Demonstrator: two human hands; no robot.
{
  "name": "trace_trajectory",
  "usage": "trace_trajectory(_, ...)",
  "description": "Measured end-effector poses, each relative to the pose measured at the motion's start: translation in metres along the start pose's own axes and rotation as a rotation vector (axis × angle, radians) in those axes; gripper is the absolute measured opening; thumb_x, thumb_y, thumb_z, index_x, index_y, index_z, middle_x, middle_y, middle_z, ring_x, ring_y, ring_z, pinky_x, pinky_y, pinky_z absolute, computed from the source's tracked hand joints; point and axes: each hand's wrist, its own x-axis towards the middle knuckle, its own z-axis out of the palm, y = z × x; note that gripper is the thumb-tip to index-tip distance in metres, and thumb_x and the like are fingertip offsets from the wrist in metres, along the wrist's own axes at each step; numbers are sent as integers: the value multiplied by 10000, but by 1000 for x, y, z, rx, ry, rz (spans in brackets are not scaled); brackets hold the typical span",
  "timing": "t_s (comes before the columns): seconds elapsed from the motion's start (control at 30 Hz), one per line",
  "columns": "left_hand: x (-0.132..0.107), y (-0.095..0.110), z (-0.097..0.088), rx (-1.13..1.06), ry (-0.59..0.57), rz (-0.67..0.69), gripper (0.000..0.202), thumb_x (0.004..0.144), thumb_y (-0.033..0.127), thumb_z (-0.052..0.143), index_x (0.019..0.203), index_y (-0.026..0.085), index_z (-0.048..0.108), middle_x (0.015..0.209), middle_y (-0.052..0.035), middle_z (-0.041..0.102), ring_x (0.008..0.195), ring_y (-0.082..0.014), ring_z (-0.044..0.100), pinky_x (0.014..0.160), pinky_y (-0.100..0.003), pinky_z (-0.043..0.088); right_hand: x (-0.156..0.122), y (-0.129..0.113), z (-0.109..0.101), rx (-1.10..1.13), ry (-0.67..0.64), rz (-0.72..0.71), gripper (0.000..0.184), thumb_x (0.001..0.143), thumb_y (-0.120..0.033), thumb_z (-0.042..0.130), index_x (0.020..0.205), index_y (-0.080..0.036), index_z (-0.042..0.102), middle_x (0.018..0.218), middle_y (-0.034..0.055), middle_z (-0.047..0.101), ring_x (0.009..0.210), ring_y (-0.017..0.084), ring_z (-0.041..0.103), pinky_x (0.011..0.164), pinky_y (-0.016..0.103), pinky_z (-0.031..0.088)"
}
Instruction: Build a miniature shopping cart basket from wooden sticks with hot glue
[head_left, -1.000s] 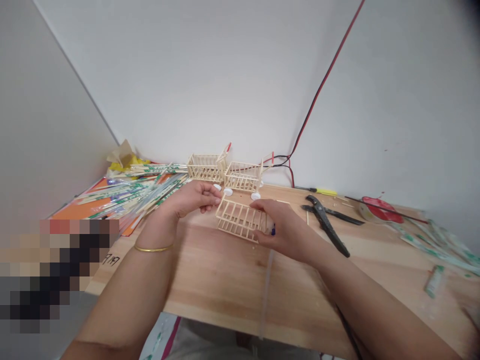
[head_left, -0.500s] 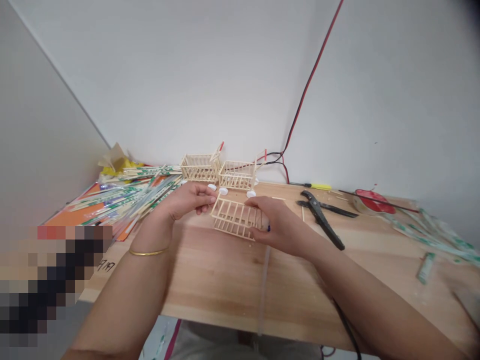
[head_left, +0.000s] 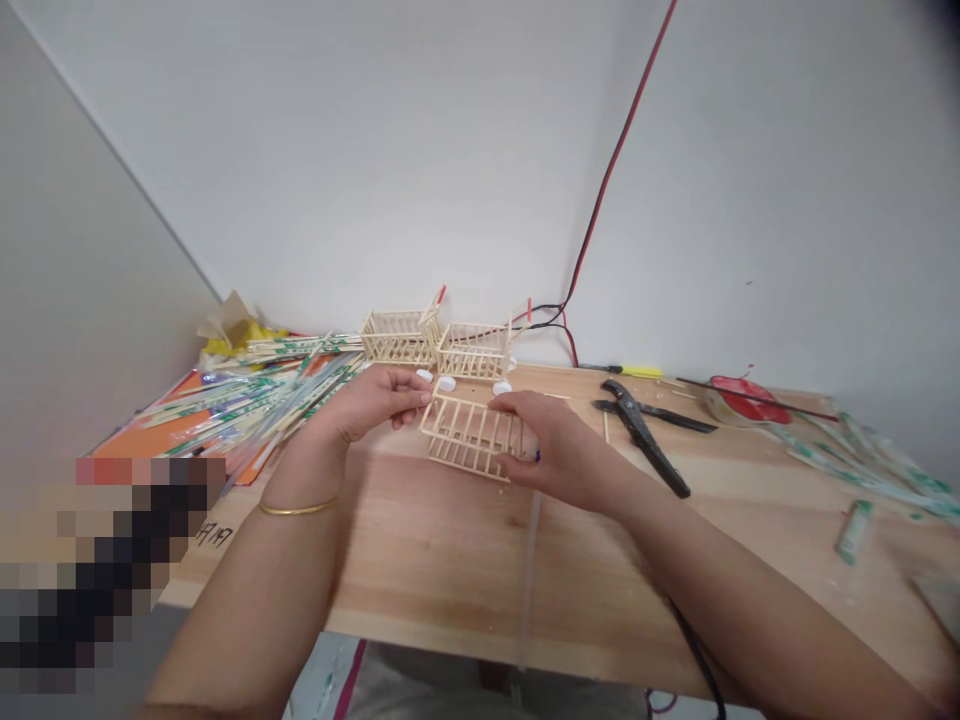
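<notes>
A small basket frame of thin wooden sticks [head_left: 471,432], with slatted sides, lies tilted low over the table between my hands. My left hand [head_left: 390,400] is closed in a pinch at its upper left corner; what is right between the fingertips is hard to make out. On the right end, my right hand [head_left: 551,440] grips the frame between thumb and fingers, hiding that end. Just behind stand two little stick carts, a left cart [head_left: 397,335] and a right cart [head_left: 474,350], with white round wheels and red-tipped handles.
Wrapped wooden sticks [head_left: 292,390] are heaped at left on an orange sheet. Black pliers [head_left: 645,435] lie to the right, with a yellow-handled tool [head_left: 639,371] behind them. Farther right are a red-and-white roll [head_left: 746,400] and torn wrappers [head_left: 877,460]. A red-black cable [head_left: 619,150] runs down the wall.
Hands and basket frame hold almost the same position. The camera view has shifted very slightly.
</notes>
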Motion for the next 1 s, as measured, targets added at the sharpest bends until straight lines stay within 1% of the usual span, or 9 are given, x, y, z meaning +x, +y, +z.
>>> trace_trajectory(0.13, -2, 7, 3, -17, 61, -22, 211, 719, 320, 677, 782, 122, 640, 487, 43, 484, 440, -57, 401, 428, -180, 285, -1, 2, -2, 47, 9, 32, 542, 723, -245, 663, 1230, -168, 486, 1204, 113, 609, 1107, 245, 566, 931, 397, 429)
trace_trajectory(0.27, -2, 8, 4, -22, 73, -50, 221, 707, 322, 687, 800, 127, 644, 485, 50, 476, 419, -46, 362, 413, -175, 243, -3, 4, -4, 130, 3, 74, 627, 723, -246, 678, 1293, -212, 419, 1187, 96, 627, 1104, 218, 583, 923, 369, 433)
trace_trajectory(0.43, 0, 4, 3, 25, 67, -45, 235, 711, 332, 683, 837, 134, 665, 531, 43, 495, 441, -44, 356, 426, -172, 259, -3, 7, -5, 137, -18, 91, 670, 716, -265, 694, 1317, -245, 397, 1199, 86, 630, 1095, 227, 588, 917, 376, 437)
trace_trajectory(0.57, 2, 1, 4, 59, 77, -26, 247, 716, 338, 682, 851, 132, 675, 536, 43, 480, 454, -47, 364, 439, -174, 275, -2, 12, -5, 127, -27, 107, 699, 705, -259, 701, 1331, -266, 389, 1208, 77, 625, 1092, 242, 585, 919, 401, 440)
trace_trajectory(0.73, 3, 1, 7, 67, 93, -22, 271, 706, 348, 691, 855, 122, 681, 545, 36, 496, 455, -50, 368, 441, -182, 282, -3, 15, -6, 124, -29, 96, 695, 702, -259, 706, 1327, -274, 401, 1200, 69, 633, 1098, 243, 585, 937, 411, 433)
trace_trajectory(0.87, 3, -1, 7, 76, 90, -21, 294, 704, 371, 692, 870, 128, 686, 534, 43, 482, 455, -55, 372, 444, -187, 287, -2, 15, -8, 143, -41, 77, 676, 714, -251, 691, 1325, -265, 402, 1205, 70, 631, 1095, 232, 592, 930, 385, 443)
trace_trajectory(1.0, 4, -4, 4, 133, 72, -19, 313, 724, 405, 674, 886, 137, 691, 530, 41, 486, 454, -57, 370, 445, -187, 281, -1, 14, -9, 165, -59, 78, 665, 720, -232, 678, 1325, -264, 403, 1214, 72, 624, 1095, 227, 599, 901, 358, 464)
